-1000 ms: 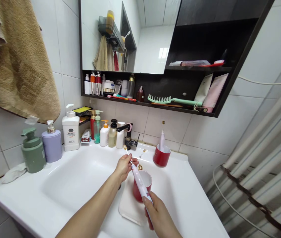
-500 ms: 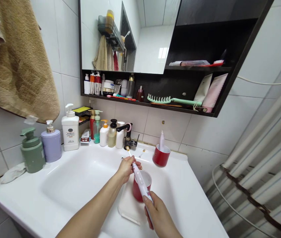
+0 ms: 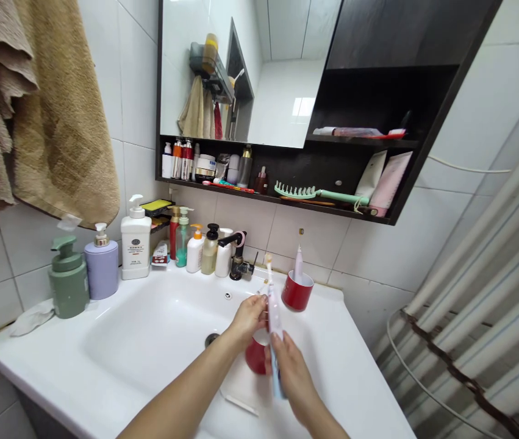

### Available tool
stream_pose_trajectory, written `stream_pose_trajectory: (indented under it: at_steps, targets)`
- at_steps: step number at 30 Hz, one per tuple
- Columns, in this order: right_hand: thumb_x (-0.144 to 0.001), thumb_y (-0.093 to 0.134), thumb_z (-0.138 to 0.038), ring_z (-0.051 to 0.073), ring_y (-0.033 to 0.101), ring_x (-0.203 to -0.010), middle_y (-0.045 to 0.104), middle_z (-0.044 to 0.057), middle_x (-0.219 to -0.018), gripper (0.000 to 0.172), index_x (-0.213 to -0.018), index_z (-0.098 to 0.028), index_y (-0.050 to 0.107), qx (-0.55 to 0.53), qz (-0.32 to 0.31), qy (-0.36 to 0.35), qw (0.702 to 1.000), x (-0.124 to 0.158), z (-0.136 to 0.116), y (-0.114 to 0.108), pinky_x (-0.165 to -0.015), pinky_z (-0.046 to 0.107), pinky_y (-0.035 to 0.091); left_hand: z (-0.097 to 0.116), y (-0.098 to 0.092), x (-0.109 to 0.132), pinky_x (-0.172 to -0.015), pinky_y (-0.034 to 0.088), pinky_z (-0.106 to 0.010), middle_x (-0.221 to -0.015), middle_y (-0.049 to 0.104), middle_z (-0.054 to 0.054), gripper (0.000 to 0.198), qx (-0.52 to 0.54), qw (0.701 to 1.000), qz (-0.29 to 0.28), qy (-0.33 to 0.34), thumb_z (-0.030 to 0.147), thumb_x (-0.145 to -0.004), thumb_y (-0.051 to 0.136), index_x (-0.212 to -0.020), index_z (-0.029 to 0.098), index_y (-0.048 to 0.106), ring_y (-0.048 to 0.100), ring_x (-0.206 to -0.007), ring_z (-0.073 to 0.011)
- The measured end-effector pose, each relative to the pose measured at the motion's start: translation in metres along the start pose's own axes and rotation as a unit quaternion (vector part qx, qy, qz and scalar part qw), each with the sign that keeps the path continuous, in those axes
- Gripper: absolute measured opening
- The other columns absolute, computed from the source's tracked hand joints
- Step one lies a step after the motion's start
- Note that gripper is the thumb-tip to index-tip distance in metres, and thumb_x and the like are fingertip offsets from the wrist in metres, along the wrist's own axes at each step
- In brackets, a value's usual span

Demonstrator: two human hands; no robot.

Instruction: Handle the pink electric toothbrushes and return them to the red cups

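Observation:
My right hand [image 3: 290, 366] is wrapped round the handle of an electric toothbrush [image 3: 275, 314], pale pink above and light blue at its lower end. The brush stands nearly upright, bristle head at the top, slightly blurred. My left hand [image 3: 249, 318] is closed at the top of the handle, just below the brush neck; its fingertips are partly hidden behind the brush. Below and behind both hands, a red cup [image 3: 254, 356] sits on a white tray [image 3: 241, 390] in the basin, partly covered by the hands. A loose brush head [image 3: 263, 285] lies on the sink's back rim.
A second red cup [image 3: 297, 296] holding another electric toothbrush [image 3: 299, 262] stands on the back right rim. Beside it rises the black faucet [image 3: 239, 256]. Several pump bottles [image 3: 135, 244] line the left and back edges. A dark mirror cabinet [image 3: 323, 183] overhangs the sink.
The electric toothbrush has swung from leaning left to nearly upright, its head moving right. My left hand has shifted right with it. The view has moved slightly.

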State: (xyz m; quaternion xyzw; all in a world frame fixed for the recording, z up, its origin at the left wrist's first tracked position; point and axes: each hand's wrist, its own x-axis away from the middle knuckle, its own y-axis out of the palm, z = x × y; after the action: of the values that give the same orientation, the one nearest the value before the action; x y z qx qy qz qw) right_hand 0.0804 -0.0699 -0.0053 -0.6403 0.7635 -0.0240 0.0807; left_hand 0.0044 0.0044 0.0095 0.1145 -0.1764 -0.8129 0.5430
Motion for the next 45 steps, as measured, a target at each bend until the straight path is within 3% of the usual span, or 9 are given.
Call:
stream_pose_trajectory:
  at_steps: [3,5,10,14,22,29,36,41,45]
  targets:
    - [-0.071,0.031,-0.044,0.009,0.047,-0.053,0.05,-0.001,-0.062,0.032,-0.082,-0.016,0.042,0.052,0.058,-0.068,0.995,-0.03,-0.012,-0.007,-0.051,0.02,0.039,-0.008,-0.015,0.004,-0.061,0.037,-0.024,-0.068,0.055,-0.003,0.015,-0.159,0.983,0.055,0.075,0.025,-0.063,0.048,-0.075,0.016,0.048,0.051,-0.063,-0.012]
    - [-0.067,0.037,-0.042,0.011,0.05,-0.06,0.052,0.0,-0.067,0.03,-0.08,-0.016,0.043,0.073,0.077,-0.081,0.991,-0.051,-0.012,-0.009,-0.056,0.021,0.039,-0.017,-0.027,0.009,-0.067,0.035,-0.025,-0.072,0.054,-0.003,0.012,-0.304,0.942,0.076,0.115,0.019,-0.059,0.051,-0.07,0.017,0.051,0.049,-0.068,-0.0139]
    - [-0.061,0.044,-0.039,0.016,0.051,-0.059,0.053,0.002,-0.058,0.024,-0.067,-0.016,0.048,0.154,0.109,-0.067,0.98,-0.074,0.014,-0.007,-0.056,0.026,0.037,-0.035,-0.034,0.019,-0.077,0.03,-0.026,-0.093,0.049,-0.005,0.031,-0.54,0.83,0.028,0.136,0.01,-0.056,0.045,-0.085,0.018,0.052,0.041,-0.089,-0.0181]
    - [-0.061,0.043,-0.041,0.018,0.051,-0.066,0.054,0.006,-0.064,0.027,-0.058,-0.015,0.051,0.216,0.129,-0.062,0.966,-0.068,0.032,-0.004,-0.061,0.027,0.036,-0.04,-0.026,0.019,-0.075,0.032,-0.028,-0.112,0.039,-0.007,0.034,-0.602,0.791,-0.008,0.106,0.007,-0.053,0.045,-0.084,0.018,0.054,0.038,-0.095,-0.0212]
    - [-0.068,0.035,-0.037,0.014,0.054,-0.061,0.06,0.004,-0.068,0.029,-0.072,-0.015,0.053,0.241,0.131,-0.065,0.959,-0.055,0.025,-0.023,-0.056,0.022,0.038,-0.04,-0.008,0.021,-0.074,0.032,-0.027,-0.091,0.051,-0.004,0.021,-0.592,0.787,-0.084,0.154,0.011,-0.054,0.048,-0.071,0.018,0.058,0.044,-0.083,-0.0188]
    - [-0.067,0.034,-0.041,0.016,0.054,-0.063,0.06,0.006,-0.071,0.034,-0.075,-0.014,0.053,0.289,0.201,-0.061,0.934,-0.061,-0.007,-0.104,-0.055,0.023,0.038,-0.027,0.066,-0.004,-0.074,0.033,-0.028,-0.093,0.051,-0.005,0.022,-0.566,0.765,-0.148,0.268,0.012,-0.057,0.049,-0.075,0.018,0.057,0.045,-0.083,-0.0197]
    - [-0.073,0.036,-0.036,0.016,0.053,-0.067,0.059,0.006,-0.071,0.029,-0.078,-0.014,0.054,0.362,0.248,-0.004,0.898,-0.092,-0.003,-0.168,-0.06,0.028,0.038,-0.05,0.126,-0.054,-0.073,0.035,-0.03,-0.09,0.052,-0.008,0.018,-0.539,0.785,-0.141,0.269,0.007,-0.057,0.047,-0.07,0.016,0.056,0.046,-0.083,-0.0218]
    - [-0.076,0.038,-0.03,0.012,0.051,-0.077,0.052,0.003,-0.091,0.024,-0.092,-0.015,0.048,0.375,0.238,0.019,0.896,-0.117,0.002,-0.185,-0.067,0.031,0.041,-0.062,0.14,-0.083,-0.075,0.033,-0.033,-0.094,0.049,-0.01,0.017,-0.531,0.797,-0.13,0.256,0.007,-0.058,0.048,-0.072,0.016,0.054,0.044,-0.088,-0.0241]
    - [-0.075,0.039,-0.028,0.013,0.05,-0.08,0.049,0.004,-0.097,0.025,-0.096,-0.016,0.046,0.363,0.228,0.012,0.903,-0.132,0.004,-0.189,-0.068,0.032,0.042,-0.054,0.127,-0.098,-0.081,0.029,-0.033,-0.104,0.044,-0.01,0.025,-0.547,0.781,-0.105,0.282,0.01,-0.059,0.051,-0.082,0.016,0.051,0.037,-0.097,-0.0242]
